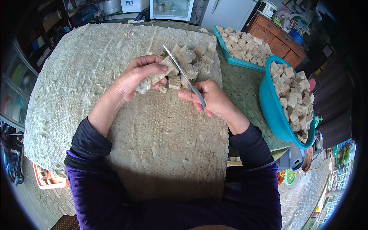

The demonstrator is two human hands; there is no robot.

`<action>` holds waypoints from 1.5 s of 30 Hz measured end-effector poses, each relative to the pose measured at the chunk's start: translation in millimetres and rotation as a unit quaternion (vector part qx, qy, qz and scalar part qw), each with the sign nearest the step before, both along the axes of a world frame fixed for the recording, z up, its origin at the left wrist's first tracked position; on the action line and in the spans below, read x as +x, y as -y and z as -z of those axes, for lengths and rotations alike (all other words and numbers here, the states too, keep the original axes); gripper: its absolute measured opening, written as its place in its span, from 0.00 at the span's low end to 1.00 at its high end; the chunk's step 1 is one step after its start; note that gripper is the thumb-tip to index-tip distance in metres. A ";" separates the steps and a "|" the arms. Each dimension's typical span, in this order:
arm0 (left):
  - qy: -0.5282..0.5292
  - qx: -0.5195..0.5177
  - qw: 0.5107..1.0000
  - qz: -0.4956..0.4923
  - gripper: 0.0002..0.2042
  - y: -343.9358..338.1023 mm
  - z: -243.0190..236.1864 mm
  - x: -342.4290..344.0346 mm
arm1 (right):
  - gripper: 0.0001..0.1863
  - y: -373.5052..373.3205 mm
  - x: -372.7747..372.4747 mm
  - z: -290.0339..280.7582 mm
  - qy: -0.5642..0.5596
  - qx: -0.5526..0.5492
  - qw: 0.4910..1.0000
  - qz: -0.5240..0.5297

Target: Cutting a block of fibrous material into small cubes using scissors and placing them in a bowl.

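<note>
Strip [169, 66] (beige, fibrous), pinched in left grip [138, 73], end jutting out beside scissors [197, 93], held in right grip [214, 99]

Bkgd: lettered panel [294, 23], box [140, 5] w/ sm label [130, 3]

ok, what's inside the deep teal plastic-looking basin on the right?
Inside the deep teal plastic-looking basin: rough, beige, blocky chunks, heaped to about the rim. They cover the basin's floor and the lower layers, so whether anything else lies underneath can't be told.
</note>
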State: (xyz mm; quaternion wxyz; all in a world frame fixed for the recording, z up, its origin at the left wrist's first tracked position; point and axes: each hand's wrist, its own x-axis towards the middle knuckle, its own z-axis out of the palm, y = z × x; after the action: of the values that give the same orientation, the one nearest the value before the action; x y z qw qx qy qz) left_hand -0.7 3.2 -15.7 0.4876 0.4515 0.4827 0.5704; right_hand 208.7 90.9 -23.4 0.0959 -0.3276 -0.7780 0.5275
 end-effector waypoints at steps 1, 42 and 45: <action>-0.001 0.001 1.000 -0.005 0.10 0.1 0.2 -0.4 | 0.27 0.1 -0.5 -0.4 -0.004 -0.009 1.000 0.000; 0.031 0.074 0.997 -0.005 0.17 3.5 -6.8 -6.0 | 0.47 -24.4 2.7 15.7 -0.202 -0.509 0.831 -0.101; 0.080 0.094 0.992 0.001 0.18 4.2 -6.3 -12.4 | 0.45 -25.6 1.7 16.4 -0.212 -0.521 0.824 -0.071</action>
State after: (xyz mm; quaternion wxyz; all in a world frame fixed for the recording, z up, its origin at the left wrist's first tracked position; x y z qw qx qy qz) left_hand -13.1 -1.0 -9.5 0.4807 0.4483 0.3863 0.6471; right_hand 210.4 116.6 -39.8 0.0359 -0.1523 -0.3695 0.9160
